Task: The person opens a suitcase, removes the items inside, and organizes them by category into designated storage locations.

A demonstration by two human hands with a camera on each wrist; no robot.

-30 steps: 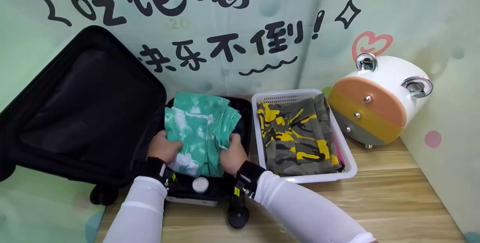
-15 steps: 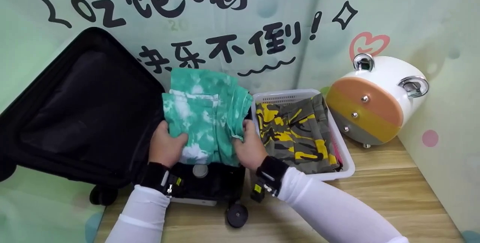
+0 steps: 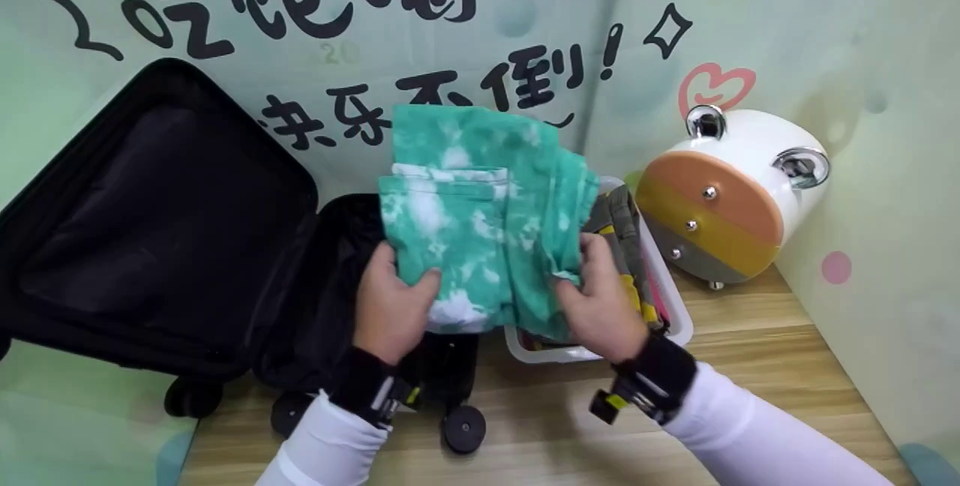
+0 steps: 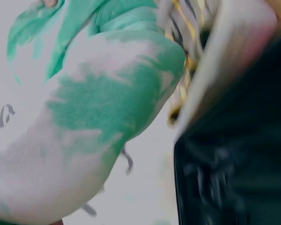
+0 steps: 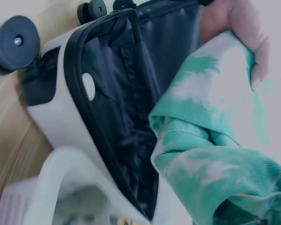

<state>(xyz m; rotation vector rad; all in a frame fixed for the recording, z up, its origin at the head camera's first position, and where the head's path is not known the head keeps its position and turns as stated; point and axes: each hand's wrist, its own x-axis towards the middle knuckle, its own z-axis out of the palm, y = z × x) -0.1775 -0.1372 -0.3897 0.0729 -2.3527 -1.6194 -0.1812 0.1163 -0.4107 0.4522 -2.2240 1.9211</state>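
Note:
A folded green-and-white tie-dye garment [image 3: 472,231] is held up in front of me, between the suitcase and the basket. My left hand [image 3: 394,310] grips its lower left edge with the thumb in front. On the opposite side, my right hand [image 3: 604,306] pinches the layered right edge. Below on the left, the black-lined suitcase [image 3: 330,291] lies open, with a round white disc [image 5: 88,86] inside its near rim. A white plastic basket [image 3: 679,321] containing folded grey-and-yellow camouflage clothing [image 3: 619,208] is partly covered by the garment.
The suitcase's raised lid [image 3: 165,231] leans at the left against the printed backdrop [image 3: 600,133]. A white drum-shaped stool [image 3: 765,133] with metal rings lies right of the basket. Suitcase wheels [image 3: 463,428] project over the wooden surface [image 3: 540,433].
Both hands have lifted the tie-dye garment out of the suitcase and carried it right, partly over the basket. The view has shifted slightly to the right.

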